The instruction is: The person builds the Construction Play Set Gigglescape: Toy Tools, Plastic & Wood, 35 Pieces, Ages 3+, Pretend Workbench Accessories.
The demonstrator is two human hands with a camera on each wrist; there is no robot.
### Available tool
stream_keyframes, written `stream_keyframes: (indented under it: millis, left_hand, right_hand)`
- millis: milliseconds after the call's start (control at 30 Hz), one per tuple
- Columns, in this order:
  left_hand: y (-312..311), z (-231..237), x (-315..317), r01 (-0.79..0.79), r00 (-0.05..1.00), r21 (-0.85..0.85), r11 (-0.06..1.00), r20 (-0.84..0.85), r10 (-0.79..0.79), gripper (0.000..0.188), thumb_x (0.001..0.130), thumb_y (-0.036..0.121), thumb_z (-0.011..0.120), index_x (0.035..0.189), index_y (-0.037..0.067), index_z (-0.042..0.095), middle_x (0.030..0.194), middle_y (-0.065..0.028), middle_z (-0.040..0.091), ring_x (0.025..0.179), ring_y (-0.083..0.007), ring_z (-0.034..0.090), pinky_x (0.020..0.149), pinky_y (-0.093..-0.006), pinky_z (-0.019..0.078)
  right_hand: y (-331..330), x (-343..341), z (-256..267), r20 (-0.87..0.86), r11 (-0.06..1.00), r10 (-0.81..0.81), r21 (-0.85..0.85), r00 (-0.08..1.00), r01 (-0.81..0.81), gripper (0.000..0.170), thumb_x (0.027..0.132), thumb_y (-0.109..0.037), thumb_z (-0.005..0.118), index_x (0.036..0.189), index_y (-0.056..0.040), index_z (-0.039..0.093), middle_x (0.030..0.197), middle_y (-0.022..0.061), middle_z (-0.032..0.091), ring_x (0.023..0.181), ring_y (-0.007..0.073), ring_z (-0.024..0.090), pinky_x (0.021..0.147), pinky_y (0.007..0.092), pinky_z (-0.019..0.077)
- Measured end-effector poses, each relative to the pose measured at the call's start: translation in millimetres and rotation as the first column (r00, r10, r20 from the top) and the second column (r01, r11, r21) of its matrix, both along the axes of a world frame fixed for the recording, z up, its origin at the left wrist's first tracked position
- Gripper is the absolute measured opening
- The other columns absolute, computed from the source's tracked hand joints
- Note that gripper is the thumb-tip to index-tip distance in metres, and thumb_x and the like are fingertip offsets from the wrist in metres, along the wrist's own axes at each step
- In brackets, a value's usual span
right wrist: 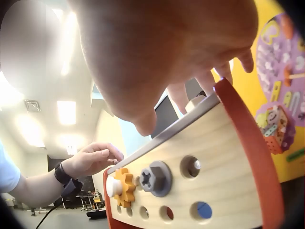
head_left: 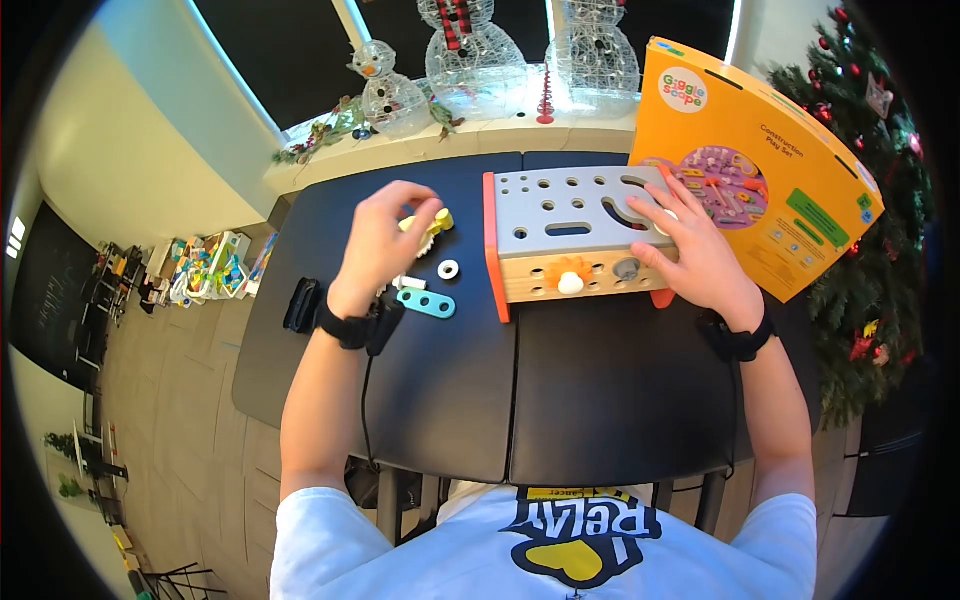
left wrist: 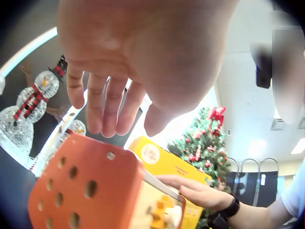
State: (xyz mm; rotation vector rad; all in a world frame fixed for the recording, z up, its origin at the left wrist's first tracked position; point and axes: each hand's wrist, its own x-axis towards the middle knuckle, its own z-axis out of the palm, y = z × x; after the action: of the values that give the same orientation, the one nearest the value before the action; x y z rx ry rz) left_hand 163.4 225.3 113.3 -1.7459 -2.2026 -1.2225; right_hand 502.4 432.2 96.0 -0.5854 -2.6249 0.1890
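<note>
The toy workbench (head_left: 535, 240) has a grey top with holes and slots, a wooden front and red end panels. On its front sit an orange gear (right wrist: 127, 187) with a white peg and a grey bolt (right wrist: 156, 178). My right hand (head_left: 700, 250) rests spread on the top's right end, around a whitish round piece (right wrist: 196, 103). My left hand (head_left: 385, 240) hovers by the yellow pieces (head_left: 443, 222), fingers relaxed and holding nothing visible. Below it lie a white ring (head_left: 448, 270) and a teal strip with holes (head_left: 427, 303).
A yellow toy box (head_left: 800, 190) stands behind and right of the workbench, beside a decorated tree (head_left: 850, 330). A black object (head_left: 301, 305) lies at the table's left edge. Wire snowmen (head_left: 475, 75) stand on the sill beyond the table (head_left: 430, 400).
</note>
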Motion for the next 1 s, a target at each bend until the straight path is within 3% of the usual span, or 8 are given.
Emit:
stream_keyframes:
  millis: [200,433,533,633,767,800,867,1000]
  left_hand:
    - [-26,-85,-107,-0.458,0.880,-0.391,0.799,-0.329,0.344,0.043,0.088,0.033,0.078,0.118,0.004,0.071,0.115,-0.0175,0.071,0.109,-0.0337,0.068,0.096,-0.0438,0.0547]
    - [-30,-97,-103,-0.479,0.873,-0.549,0.685,-0.219,0.436,0.051,0.083,0.032,0.080,0.126,0.007,0.067,0.109,-0.0212,0.075,0.105,-0.0389,0.072,0.092,-0.0470,0.0584]
    - [-28,-90,-103,-0.483,0.876,-0.548,0.683,-0.310,0.370,0.050,0.083,0.030,0.081,0.124,0.007,0.066,0.107,-0.0234,0.075,0.100,-0.0391,0.074,0.089,-0.0481,0.0591]
    - [-20,-76,-100,-0.534,0.845,-0.475,0.699,-0.276,0.457,0.051,0.082,0.029,0.082,0.124,0.006,0.065,0.105,-0.0231,0.076,0.097,-0.0385,0.075,0.086,-0.0476,0.0595]
    - [-12,-37,-86,-0.429,0.896,-0.220,0.876,0.016,0.444,0.054,0.082,0.025,0.085,0.127,0.007,0.059,0.087,-0.0140,0.075,0.080,-0.0252,0.076,0.074,-0.0366,0.0592]
    - [-9,-23,-73,-0.398,0.906,-0.154,0.904,0.089,0.414,0.052,0.085,0.019,0.083,0.127,0.004,0.057,0.093,-0.0182,0.077,0.090,-0.0288,0.077,0.077,-0.0371,0.0595]
    - [0,-20,-73,-0.242,0.937,0.111,0.964,0.283,0.203,0.053,0.086,0.014,0.081,0.130,0.003,0.052,0.105,-0.0171,0.077,0.096,-0.0255,0.076,0.081,-0.0363,0.0586]
    - [12,-3,-44,0.028,0.976,0.348,0.937,0.192,-0.101,0.055,0.085,0.006,0.079,0.131,0.005,0.048,0.115,-0.0131,0.073,0.104,-0.0203,0.073,0.087,-0.0332,0.0567]
  right_hand:
    - [-2,0,1,-0.021,0.997,0.016,-0.071,1.000,-0.017,0.050,0.098,-0.039,0.071,0.141,-0.0144,0.065,0.155,0.0195,0.052,0.156,0.0389,0.029,0.123,0.0499,0.0313]
    - [-4,-1,2,-0.025,0.997,0.053,-0.060,0.998,-0.055,0.051,0.096,-0.037,0.073,0.141,-0.0143,0.065,0.153,0.0191,0.054,0.155,0.0388,0.029,0.122,0.0492,0.0324]
    - [-6,0,0,-0.030,0.996,0.069,-0.053,0.997,-0.070,0.050,0.095,-0.037,0.074,0.140,-0.0147,0.066,0.152,0.0195,0.055,0.156,0.0384,0.030,0.122,0.0491,0.0335]
    - [-9,-1,0,-0.039,0.995,0.082,-0.053,0.996,-0.084,0.049,0.095,-0.037,0.074,0.138,-0.0151,0.067,0.152,0.0196,0.055,0.156,0.0379,0.030,0.121,0.0492,0.0347]
    - [-12,-1,1,-0.045,0.995,0.086,-0.051,0.995,-0.088,0.048,0.095,-0.038,0.075,0.137,-0.0150,0.068,0.151,0.0198,0.055,0.156,0.0378,0.030,0.120,0.0491,0.0357]
    - [-12,-1,1,-0.045,0.995,0.087,-0.049,0.995,-0.089,0.048,0.095,-0.038,0.075,0.137,-0.0149,0.068,0.151,0.0199,0.055,0.156,0.0379,0.030,0.120,0.0490,0.0359]
    - [-11,-1,-1,-0.054,0.995,0.093,-0.038,0.994,-0.095,0.048,0.095,-0.038,0.075,0.136,-0.0147,0.068,0.150,0.0205,0.056,0.156,0.0380,0.030,0.120,0.0489,0.0361]
    - [-11,-2,-1,-0.059,0.995,0.094,-0.035,0.994,-0.096,0.049,0.095,-0.038,0.074,0.137,-0.0142,0.067,0.149,0.0214,0.056,0.156,0.0383,0.030,0.120,0.0488,0.0368]
